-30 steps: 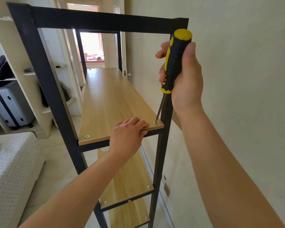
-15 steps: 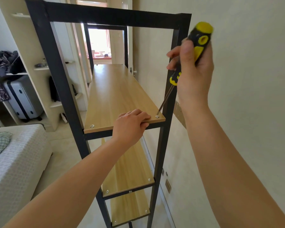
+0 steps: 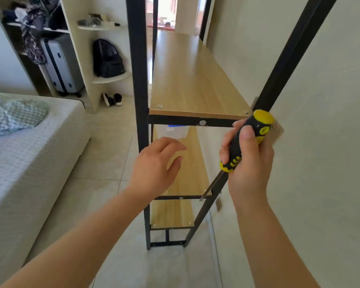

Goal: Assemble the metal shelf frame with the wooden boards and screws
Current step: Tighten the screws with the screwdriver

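I see three boards (image 3: 192,80) seated in the frame (image 3: 138,69), with screws (image 3: 159,106) at the top board's near corners. My right hand (image 3: 248,161) grips the screwdriver (image 3: 246,140) at three o'clock; left hand (image 3: 154,167) hovers loose, holding nothing. Seemingly nearly finished.

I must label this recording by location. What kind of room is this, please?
Most likely a bedroom in a home. A bed with a checked cloth stands on the left, and open shelves behind it hold a suitcase, a black backpack and shoes on the tiled floor.
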